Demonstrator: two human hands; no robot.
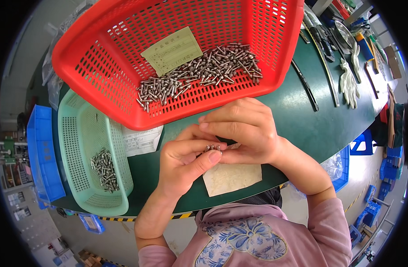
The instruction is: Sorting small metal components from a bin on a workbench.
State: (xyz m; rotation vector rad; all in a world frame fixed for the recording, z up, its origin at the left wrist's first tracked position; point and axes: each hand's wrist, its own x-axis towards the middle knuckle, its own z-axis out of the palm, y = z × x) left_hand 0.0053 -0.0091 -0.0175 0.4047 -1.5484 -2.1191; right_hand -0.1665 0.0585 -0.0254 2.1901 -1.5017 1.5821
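My left hand point(184, 162) is closed around a few small metal pins point(212, 147), whose shiny ends stick out between thumb and fingers. Close against it, my right hand point(248, 131) has its fingers curled, with thumb and fingertips at the same pins. Its palm side is hidden, so whether it holds a pin of its own does not show. Just beyond both hands stands a red perforated basket point(92, 100), tilted toward me, with a heap of metal pins point(204, 71) and a yellow-green paper tag point(173, 51) in it. A pale green basket point(70, 142) at left holds a smaller heap of pins point(105, 170).
Under my hands a beige cloth or paper point(233, 179) lies on the green table point(297, 129). A printed sheet point(141, 141) is partly beneath the red basket. White gloves point(348, 84), a black rod point(304, 84) and tools lie at right. Blue bins point(46, 151) flank the table.
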